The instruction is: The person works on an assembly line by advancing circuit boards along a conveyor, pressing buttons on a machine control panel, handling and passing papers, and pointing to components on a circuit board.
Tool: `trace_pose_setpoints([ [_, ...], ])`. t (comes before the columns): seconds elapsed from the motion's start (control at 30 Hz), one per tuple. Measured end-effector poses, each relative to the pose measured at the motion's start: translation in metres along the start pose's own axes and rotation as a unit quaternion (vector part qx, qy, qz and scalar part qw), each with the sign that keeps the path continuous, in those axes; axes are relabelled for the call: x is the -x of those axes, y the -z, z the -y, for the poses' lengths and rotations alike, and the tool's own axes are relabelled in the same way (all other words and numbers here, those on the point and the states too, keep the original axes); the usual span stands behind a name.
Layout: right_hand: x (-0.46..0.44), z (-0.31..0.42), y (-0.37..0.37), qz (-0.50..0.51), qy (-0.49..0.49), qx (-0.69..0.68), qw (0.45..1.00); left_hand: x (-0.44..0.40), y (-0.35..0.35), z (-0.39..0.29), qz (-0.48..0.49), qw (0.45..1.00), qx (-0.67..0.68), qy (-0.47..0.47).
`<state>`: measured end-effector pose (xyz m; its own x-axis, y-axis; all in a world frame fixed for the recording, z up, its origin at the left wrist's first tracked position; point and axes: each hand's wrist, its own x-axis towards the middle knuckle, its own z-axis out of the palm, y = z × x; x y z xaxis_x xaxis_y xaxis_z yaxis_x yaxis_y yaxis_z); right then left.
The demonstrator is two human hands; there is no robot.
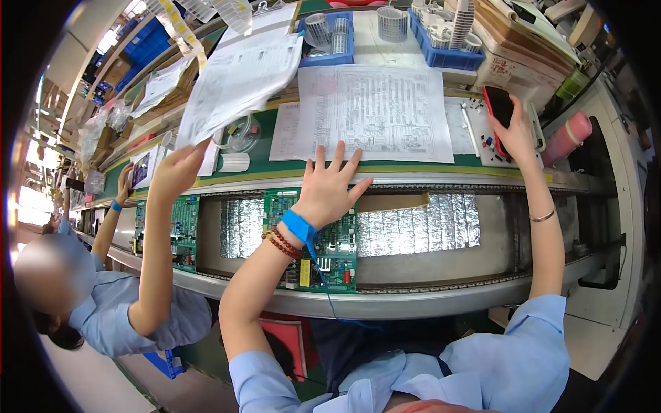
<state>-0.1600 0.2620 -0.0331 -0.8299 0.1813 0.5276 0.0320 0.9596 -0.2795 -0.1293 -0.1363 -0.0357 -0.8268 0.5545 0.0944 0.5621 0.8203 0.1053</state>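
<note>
My left hand (329, 189) is open, its fingers spread with the tips at the lower edge of a printed diagram sheet (375, 113). A blue wrist strap (299, 227) and red beads circle that wrist, and a cord hangs from the strap. Below the hand lies a green circuit board (323, 265), partly covered by my forearm. My right hand (518, 134) is closed around a red-edged phone (499, 107) with a dark screen. Small loose components (487, 143) lie on the white surface beside it.
A co-worker at left lifts a stack of papers (241, 82); another board (180, 234) lies on the line before them. Blue bins (451, 58) with component tubes stand at the back. A pink bottle (570, 138) is at far right. A metal rail (441, 303) runs along the front.
</note>
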Motion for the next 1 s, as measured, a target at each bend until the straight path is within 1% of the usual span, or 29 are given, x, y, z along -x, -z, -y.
trace_pose_setpoints([
  [0.03, 0.010, -0.008, -0.002, 0.022, -0.022, 0.021, 0.999, 0.000, -0.002, 0.000, -0.018, 1.000, -0.011, 0.000],
  [0.07, 0.015, -0.014, -0.005, 0.021, -0.025, 0.024, 0.999, 0.000, -0.003, 0.000, -0.019, 1.000, -0.009, -0.005],
  [0.13, 0.021, -0.021, -0.012, 0.010, 0.003, 0.029, 1.000, 0.001, -0.004, 0.000, -0.034, 0.999, -0.019, 0.006],
  [0.17, 0.019, -0.020, -0.011, 0.011, -0.021, 0.000, 1.000, 0.002, -0.003, 0.001, -0.033, 0.999, -0.019, 0.004],
  [0.2, 0.016, -0.020, -0.011, 0.011, -0.022, 0.000, 1.000, 0.002, -0.001, 0.004, -0.030, 0.999, -0.026, 0.006],
  [0.27, 0.012, -0.018, -0.012, 0.038, -0.075, 0.023, 0.996, 0.003, 0.000, 0.006, -0.027, 0.999, -0.032, 0.009],
  [0.3, 0.010, -0.018, -0.011, 0.038, -0.073, 0.024, 0.996, 0.002, 0.001, 0.007, -0.022, 0.999, -0.030, 0.012],
  [0.37, 0.004, -0.013, -0.005, 0.060, -0.110, -0.014, 0.992, 0.002, 0.001, 0.009, -0.020, 0.999, -0.026, 0.017],
  [0.4, 0.004, -0.008, 0.000, 0.059, -0.109, -0.013, 0.992, 0.003, 0.001, 0.008, -0.023, 0.999, -0.027, 0.017],
  [0.47, 0.005, 0.010, 0.011, 0.022, -0.098, -0.031, 0.994, 0.002, 0.000, 0.009, -0.027, 0.999, -0.027, 0.019],
  [0.53, 0.006, 0.039, 0.018, 0.009, -0.060, -0.033, 0.998, 0.004, -0.002, 0.009, -0.043, 0.999, -0.030, 0.011],
  [0.57, 0.009, 0.053, 0.012, -0.020, -0.039, -0.092, 0.995, 0.004, -0.003, 0.009, -0.039, 0.999, -0.027, 0.007],
  [0.6, 0.011, 0.068, 0.008, -0.011, -0.031, -0.089, 0.996, 0.003, -0.004, 0.008, -0.046, 0.998, -0.036, 0.009],
  [0.67, 0.008, 0.087, -0.012, 0.015, -0.040, -0.159, 0.986, 0.000, -0.004, 0.008, -0.055, 0.997, -0.046, 0.011],
  [0.73, 0.006, 0.099, -0.035, 0.012, -0.031, -0.125, 0.992, -0.001, -0.005, 0.008, -0.066, 0.996, -0.054, 0.012],
  [0.8, 0.007, 0.113, -0.049, 0.007, -0.046, -0.110, 0.993, -0.001, -0.005, 0.010, -0.065, 0.997, -0.050, 0.008],
  [0.87, 0.008, 0.119, -0.063, 0.015, -0.088, -0.093, 0.992, -0.001, -0.006, 0.011, -0.064, 0.997, -0.045, 0.006],
  [0.9, 0.008, 0.120, -0.068, 0.016, -0.088, -0.095, 0.992, -0.002, -0.008, 0.012, -0.070, 0.997, -0.027, 0.004],
  [0.97, 0.009, 0.127, -0.074, 0.017, -0.131, -0.039, 0.990, -0.001, -0.008, 0.014, -0.073, 0.997, -0.012, 0.009],
  [1.0, 0.009, 0.131, -0.071, 0.020, -0.129, -0.044, 0.990, -0.002, -0.006, 0.013, -0.072, 0.997, -0.009, 0.007],
])
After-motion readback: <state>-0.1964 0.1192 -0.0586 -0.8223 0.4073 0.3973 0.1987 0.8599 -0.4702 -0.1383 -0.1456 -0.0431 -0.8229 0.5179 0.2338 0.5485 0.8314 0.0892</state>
